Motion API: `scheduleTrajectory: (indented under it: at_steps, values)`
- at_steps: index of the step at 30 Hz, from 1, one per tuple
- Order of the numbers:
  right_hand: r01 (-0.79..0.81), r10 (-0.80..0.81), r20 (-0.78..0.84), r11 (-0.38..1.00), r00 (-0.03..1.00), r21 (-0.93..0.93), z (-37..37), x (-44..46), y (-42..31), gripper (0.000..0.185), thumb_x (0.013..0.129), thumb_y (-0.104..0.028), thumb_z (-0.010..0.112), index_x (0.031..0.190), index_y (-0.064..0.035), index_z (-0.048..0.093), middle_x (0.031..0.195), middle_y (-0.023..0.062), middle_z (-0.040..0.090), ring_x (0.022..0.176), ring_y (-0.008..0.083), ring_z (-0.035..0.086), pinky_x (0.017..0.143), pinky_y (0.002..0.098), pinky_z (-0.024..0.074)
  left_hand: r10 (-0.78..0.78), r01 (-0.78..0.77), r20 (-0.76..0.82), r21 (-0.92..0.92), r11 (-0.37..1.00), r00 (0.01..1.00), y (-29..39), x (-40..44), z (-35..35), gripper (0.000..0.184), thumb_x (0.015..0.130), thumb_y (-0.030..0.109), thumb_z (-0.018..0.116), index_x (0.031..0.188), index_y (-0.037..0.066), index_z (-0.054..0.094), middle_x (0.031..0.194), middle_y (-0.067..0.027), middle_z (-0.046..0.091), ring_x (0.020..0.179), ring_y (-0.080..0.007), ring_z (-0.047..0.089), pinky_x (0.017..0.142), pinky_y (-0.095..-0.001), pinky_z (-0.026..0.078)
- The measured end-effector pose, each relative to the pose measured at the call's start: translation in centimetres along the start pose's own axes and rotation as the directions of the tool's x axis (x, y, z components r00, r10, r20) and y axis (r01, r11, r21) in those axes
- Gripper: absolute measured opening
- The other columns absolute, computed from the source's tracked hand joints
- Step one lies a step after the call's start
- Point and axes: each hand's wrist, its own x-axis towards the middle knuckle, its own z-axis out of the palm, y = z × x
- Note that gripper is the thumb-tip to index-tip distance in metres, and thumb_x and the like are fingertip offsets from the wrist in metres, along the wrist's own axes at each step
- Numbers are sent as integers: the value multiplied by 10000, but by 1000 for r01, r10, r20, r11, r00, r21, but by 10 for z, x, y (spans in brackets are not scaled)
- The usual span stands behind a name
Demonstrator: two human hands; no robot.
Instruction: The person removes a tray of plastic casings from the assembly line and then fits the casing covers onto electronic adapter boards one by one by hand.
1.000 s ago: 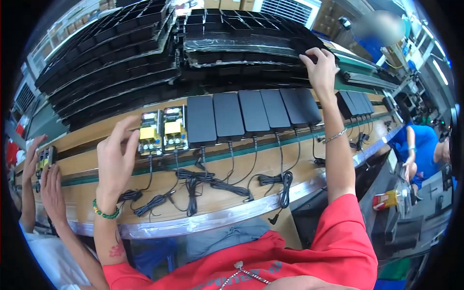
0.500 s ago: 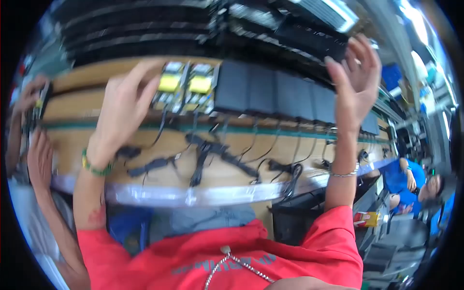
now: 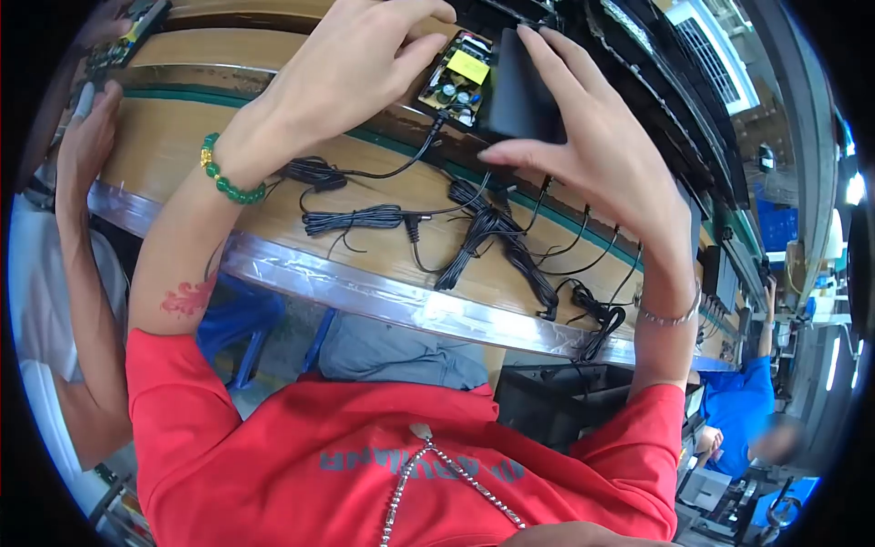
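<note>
My right hand [image 3: 597, 137] spans a black plastic cover [image 3: 521, 96], fingertips at its far edge and thumb at its near edge. Directly left of that cover lies an uncovered power adapter [image 3: 465, 75], its circuit board showing with a yellow part and a black cord at the near end. My left hand [image 3: 351, 68] hovers just left of the board, thumb and index finger apart, and nothing shows between them. Several bundled black cords [image 3: 483, 223] with plugs lie on the wooden bench [image 3: 173, 137] below both hands.
A clear-wrapped strip [image 3: 365, 296] runs along the bench's near edge. Black racks [image 3: 638, 82] stand behind the bench. At left, another person's hand [image 3: 87, 137] is close to a circuit board [image 3: 128, 41]. A person in blue [image 3: 738, 410] sits far right.
My right hand has come left and down from beside the black rack to the cover by the board. My left hand has shifted right and up. The view has turned and is sharper.
</note>
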Motion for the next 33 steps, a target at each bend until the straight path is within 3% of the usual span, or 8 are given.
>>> scheduleTrajectory:
  at_steps: [10,12,16,20,23,25,29,33]
  values:
    - [-204,212,171,977,962,-63,12,7,10,1108,659,-569,889,1437,103,473,1298,220,542,1123,332,639,948,377,522,117,-117,-16,-36,992,993,-11,4,6,218,928,66,625,1104,-64,624,912,-241,723,846,-395,712,736,-409,573]
    - [-164,151,145,983,978,79,15,5,14,1167,652,-680,835,1413,124,467,1289,299,542,1158,490,605,1096,606,396,116,-116,-14,-37,993,993,-12,4,6,216,928,63,625,1103,-63,625,909,-241,723,845,-395,712,735,-407,574]
    - [-320,231,363,924,903,207,-4,12,25,1080,733,-597,836,1482,76,444,1310,191,543,1169,315,614,961,354,510,85,-85,6,-20,996,996,3,2,-1,206,930,60,625,1098,-60,632,908,-245,719,845,-397,711,728,-408,571]
    - [-265,222,370,962,902,68,-7,18,28,1086,738,-622,815,1505,45,431,1314,224,555,1210,324,601,1000,380,490,99,-95,52,-61,994,994,1,7,7,196,929,55,626,1092,-53,637,900,-247,716,843,-403,709,715,-411,565]
    - [-504,400,510,860,761,78,-62,60,-3,546,928,-411,704,1122,97,658,945,263,676,982,385,670,888,427,520,185,-185,-36,16,983,982,-2,9,15,197,922,36,632,1105,-39,641,866,-236,707,810,-395,706,705,-410,561]
    - [-303,180,516,939,838,165,-57,63,17,554,928,-382,703,1163,114,629,957,272,672,1010,376,671,908,429,520,75,-75,-7,-36,997,997,10,5,7,210,953,85,629,1128,-31,639,926,-217,719,842,-363,713,727,-406,561]
    - [-56,0,-179,949,984,-310,18,49,47,373,980,-242,603,1228,36,629,1144,267,649,1089,380,633,944,462,518,-108,107,-22,-44,993,994,-11,-2,13,191,1009,108,585,1185,43,618,852,-87,744,717,-129,689,640,-258,522]
    - [-113,-36,-607,972,794,-205,8,49,55,632,927,-269,721,1426,39,486,1342,277,574,1204,419,579,1038,507,477,-167,159,-68,-108,981,984,-5,-3,14,249,976,57,574,1222,40,603,771,-154,712,665,-194,682,654,-314,513]
